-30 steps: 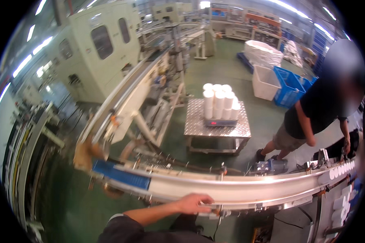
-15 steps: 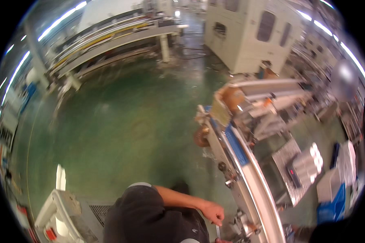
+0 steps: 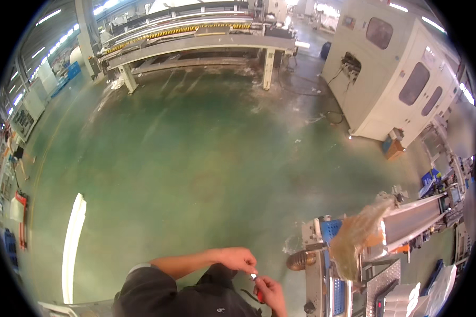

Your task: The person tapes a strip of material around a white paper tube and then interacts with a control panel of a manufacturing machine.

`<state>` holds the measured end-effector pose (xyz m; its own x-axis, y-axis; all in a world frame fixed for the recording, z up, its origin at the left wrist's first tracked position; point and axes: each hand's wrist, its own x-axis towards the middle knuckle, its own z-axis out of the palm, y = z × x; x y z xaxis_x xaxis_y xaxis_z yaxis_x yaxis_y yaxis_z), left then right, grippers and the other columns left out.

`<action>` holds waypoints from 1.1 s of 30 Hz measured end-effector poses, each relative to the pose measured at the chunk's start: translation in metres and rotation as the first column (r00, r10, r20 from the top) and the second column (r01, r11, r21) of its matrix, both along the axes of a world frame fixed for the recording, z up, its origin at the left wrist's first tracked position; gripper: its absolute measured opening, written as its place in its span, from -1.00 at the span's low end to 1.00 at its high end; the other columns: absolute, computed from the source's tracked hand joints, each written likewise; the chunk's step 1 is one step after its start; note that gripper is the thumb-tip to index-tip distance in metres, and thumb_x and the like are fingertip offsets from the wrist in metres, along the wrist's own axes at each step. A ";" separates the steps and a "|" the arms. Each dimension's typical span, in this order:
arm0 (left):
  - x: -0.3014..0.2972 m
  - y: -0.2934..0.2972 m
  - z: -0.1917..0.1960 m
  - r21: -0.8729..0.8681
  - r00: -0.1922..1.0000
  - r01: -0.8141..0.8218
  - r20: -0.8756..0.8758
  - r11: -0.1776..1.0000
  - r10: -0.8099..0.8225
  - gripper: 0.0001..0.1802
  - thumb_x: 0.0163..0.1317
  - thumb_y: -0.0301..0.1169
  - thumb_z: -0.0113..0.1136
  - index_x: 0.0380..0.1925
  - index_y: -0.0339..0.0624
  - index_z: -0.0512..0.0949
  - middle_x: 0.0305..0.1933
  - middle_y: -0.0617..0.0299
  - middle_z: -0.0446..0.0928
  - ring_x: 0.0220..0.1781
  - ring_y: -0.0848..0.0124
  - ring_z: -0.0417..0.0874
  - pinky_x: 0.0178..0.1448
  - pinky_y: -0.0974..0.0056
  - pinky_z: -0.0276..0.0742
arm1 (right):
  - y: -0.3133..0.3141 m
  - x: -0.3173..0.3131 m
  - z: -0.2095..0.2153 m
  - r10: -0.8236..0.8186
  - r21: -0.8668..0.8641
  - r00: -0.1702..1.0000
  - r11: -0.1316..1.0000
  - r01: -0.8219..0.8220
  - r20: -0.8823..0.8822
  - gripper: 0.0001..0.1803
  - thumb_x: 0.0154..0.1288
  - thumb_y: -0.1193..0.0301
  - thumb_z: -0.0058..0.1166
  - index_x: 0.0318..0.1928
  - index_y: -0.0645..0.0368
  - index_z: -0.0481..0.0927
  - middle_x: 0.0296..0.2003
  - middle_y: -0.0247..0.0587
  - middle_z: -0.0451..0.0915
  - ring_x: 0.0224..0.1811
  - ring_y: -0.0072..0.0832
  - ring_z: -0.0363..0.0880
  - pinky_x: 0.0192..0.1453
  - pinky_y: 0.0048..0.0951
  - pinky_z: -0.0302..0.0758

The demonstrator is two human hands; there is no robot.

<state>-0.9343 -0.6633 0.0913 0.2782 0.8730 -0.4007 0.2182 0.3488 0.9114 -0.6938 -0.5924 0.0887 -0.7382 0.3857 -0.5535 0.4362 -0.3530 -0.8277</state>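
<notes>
Wide factory hall, glossy green floor (image 3: 195,158) reflecting ceiling lights. At the lower edge, both hands close together above the dark-clothed body. Right hand (image 3: 272,293) closed around a small red-handled tool (image 3: 258,292), its pale metal tip poking up out of the fist toward the other hand. Left hand (image 3: 239,259) just above and to the left, fingers curled in a pinch touching or almost touching that tip; whether anything sits inside the pinch, cannot tell, too small. Left forearm bare, running in from a dark sleeve with a white cuff. Just to the right of the hands, the end of a conveyor (image 3: 407,222) with blue side plates, a wad of crumpled clear plastic film (image 3: 357,240) draped over it. Farther out, upper right, a large cream machine cabinet (image 3: 396,74) with dark windows. Along the far wall, a long grey conveyor frame (image 3: 195,45) on legs.
</notes>
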 end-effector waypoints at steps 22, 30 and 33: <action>-0.452 0.276 0.118 -0.015 0.705 -0.708 0.056 0.706 0.707 -0.77 0.38 -0.32 0.17 -0.40 -0.22 0.59 -0.53 0.44 0.44 -0.50 0.62 0.31 -0.37 0.45 0.20 | 0.452 -0.422 -0.012 0.111 0.654 0.976 0.755 0.041 -0.190 -0.70 0.28 0.32 0.20 -0.48 0.27 0.51 -0.45 -0.19 0.56 -0.41 -0.38 0.49 -0.31 -0.37 0.40; -0.558 0.362 0.059 -0.184 0.244 -0.925 0.382 0.332 0.892 -0.74 0.39 -0.31 0.15 -0.44 -0.23 0.52 -0.60 0.44 0.30 -0.55 0.59 0.24 -0.37 0.40 0.23 | 0.618 -0.580 -0.004 0.323 0.374 0.900 0.905 -0.203 -0.294 -0.78 0.30 0.39 0.22 -0.41 0.28 0.58 -0.56 -0.31 0.61 -0.52 -0.61 0.51 -0.43 -0.53 0.42; -0.594 0.436 0.012 -0.251 0.127 -0.921 0.529 0.297 0.839 -0.73 0.42 -0.28 0.13 -0.41 -0.24 0.51 -0.62 0.46 0.20 -0.58 0.59 0.17 -0.39 0.38 0.18 | 0.683 -0.648 0.020 0.509 0.454 0.808 0.819 -0.350 -0.296 -0.83 0.39 0.37 0.14 -0.19 0.23 0.66 -0.48 -0.30 0.63 -0.46 -0.61 0.54 -0.33 -0.55 0.48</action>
<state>-1.5285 -0.2277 0.1034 -0.6217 0.6752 -0.3969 -0.6288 -0.1280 0.7670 -1.3417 0.0903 0.1084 -0.9938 0.0860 -0.0710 0.0834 0.1510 -0.9850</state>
